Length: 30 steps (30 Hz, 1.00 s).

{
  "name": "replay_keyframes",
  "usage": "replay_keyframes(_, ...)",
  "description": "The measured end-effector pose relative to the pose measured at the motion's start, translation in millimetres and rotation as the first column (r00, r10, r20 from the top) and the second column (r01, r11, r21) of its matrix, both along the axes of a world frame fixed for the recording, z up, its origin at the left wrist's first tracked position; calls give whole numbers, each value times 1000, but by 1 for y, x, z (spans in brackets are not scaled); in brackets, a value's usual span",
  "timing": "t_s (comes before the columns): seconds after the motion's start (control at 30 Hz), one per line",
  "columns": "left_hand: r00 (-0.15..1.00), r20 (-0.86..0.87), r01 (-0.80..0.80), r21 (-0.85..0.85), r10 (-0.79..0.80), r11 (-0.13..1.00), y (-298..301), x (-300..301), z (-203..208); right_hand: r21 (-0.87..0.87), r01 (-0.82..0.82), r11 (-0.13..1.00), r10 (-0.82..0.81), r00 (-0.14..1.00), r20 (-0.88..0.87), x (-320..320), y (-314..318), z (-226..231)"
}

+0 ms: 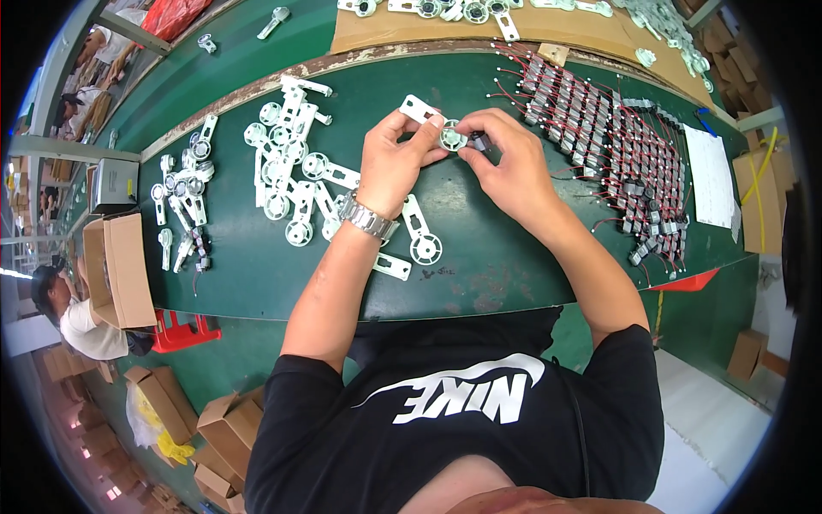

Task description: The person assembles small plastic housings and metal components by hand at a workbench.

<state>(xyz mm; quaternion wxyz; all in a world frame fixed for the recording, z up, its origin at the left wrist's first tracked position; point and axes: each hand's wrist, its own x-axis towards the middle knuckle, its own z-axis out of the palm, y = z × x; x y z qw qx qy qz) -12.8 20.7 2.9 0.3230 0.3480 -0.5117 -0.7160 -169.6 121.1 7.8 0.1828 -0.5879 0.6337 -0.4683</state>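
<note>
My left hand (396, 163) grips a white plastic bracket (432, 120) with a round hub, held above the green table (257, 265). My right hand (507, 163) pinches a small dark motor-like part (479, 142) against the bracket's hub. A metal watch (368, 219) sits on my left wrist. More white brackets (287, 171) lie in a loose pile just left of my left hand, and one bracket (421, 240) lies below it. Rows of small dark parts with red wires (599, 128) are laid out to the right of my right hand.
Assembled white pieces (181, 206) lie further left. An open cardboard box (120, 270) and a grey box (111, 184) stand at the table's left end. A white paper sheet (711, 176) lies far right. Another person (73, 317) sits at lower left. Cardboard with more white parts (479, 21) lies at the back.
</note>
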Motion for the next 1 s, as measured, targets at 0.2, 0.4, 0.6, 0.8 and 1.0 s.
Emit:
replay_keyframes(0.2,999,7,-31,-40,32,999,2,-2,2,-108,-149,983,136,983,-124,4,0,3)
replay_keyframes(0.4,999,10,41,-41,-41,998,3,-3,-3,-123,-38,992,19,989,-148,-1,3,8)
replay_keyframes(0.6,999,44,15,-80,-12,997,3,-1,-4,452,73,889,59,961,-271,-3,19,37)
replay_keyframes(0.8,999,44,8,-122,-3,992,3,-3,-4,359,69,931,76,925,-374,5,14,14)
replay_keyframes(1.0,998,61,-4,-134,12,991,2,-2,-5,161,52,986,-4,959,-285,-5,9,14)
